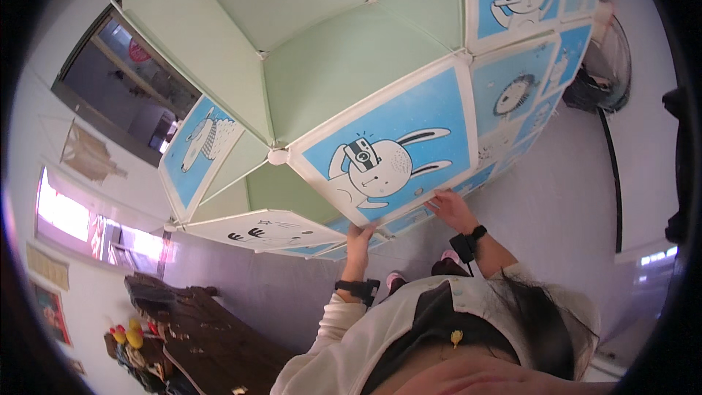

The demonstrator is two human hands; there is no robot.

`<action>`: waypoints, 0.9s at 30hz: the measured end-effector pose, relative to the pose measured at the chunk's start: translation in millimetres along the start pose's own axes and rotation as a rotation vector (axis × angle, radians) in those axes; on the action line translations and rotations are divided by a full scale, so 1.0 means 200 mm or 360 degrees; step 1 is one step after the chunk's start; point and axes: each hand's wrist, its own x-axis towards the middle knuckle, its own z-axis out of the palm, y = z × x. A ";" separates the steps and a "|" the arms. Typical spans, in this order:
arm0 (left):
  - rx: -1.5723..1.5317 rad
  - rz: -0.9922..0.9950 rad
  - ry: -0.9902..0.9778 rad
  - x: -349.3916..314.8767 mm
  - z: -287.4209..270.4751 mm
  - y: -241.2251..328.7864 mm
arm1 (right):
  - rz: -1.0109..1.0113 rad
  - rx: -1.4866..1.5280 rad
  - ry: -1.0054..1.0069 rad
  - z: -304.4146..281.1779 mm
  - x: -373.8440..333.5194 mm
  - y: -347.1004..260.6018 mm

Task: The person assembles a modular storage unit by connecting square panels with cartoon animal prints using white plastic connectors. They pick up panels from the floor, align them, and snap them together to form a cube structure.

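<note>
A large cube storage cabinet of pale green plastic sheets in white frames and connectors fills the upper middle. Its near panel is blue and shows a cartoon rabbit holding a camera. My left hand is closed on this panel's lower edge near its left corner, the fingertips partly hidden. Further right along that edge, my right hand has its fingers and thumb bent around the rim. A white ball-shaped connector sits at the panel's upper left corner. Below it on the left is a white panel with a printed drawing.
A dark brown wooden piece of furniture stands at lower left, with yellow and red objects beside it. At right, a dark bag-like object rests by the wall. A bright window is at far left.
</note>
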 end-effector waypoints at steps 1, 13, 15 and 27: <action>-0.0009 -0.0060 0.0089 -0.01 0.02 -0.01 | 0.0060 0.0088 0.0048 -0.02 -0.01 -0.01; -0.0662 -0.0450 0.0042 -0.07 0.01 -0.57 | 0.0325 -0.0091 0.0090 -0.29 -0.20 -0.19; -0.0455 -0.0609 -0.0071 -0.05 0.02 -0.63 | 0.0303 -0.0057 0.0287 -0.40 -0.28 -0.10; 0.0744 -0.0978 -0.0915 0.11 0.73 -0.97 | 0.0301 -0.0364 0.1409 -1.17 -1.20 -0.16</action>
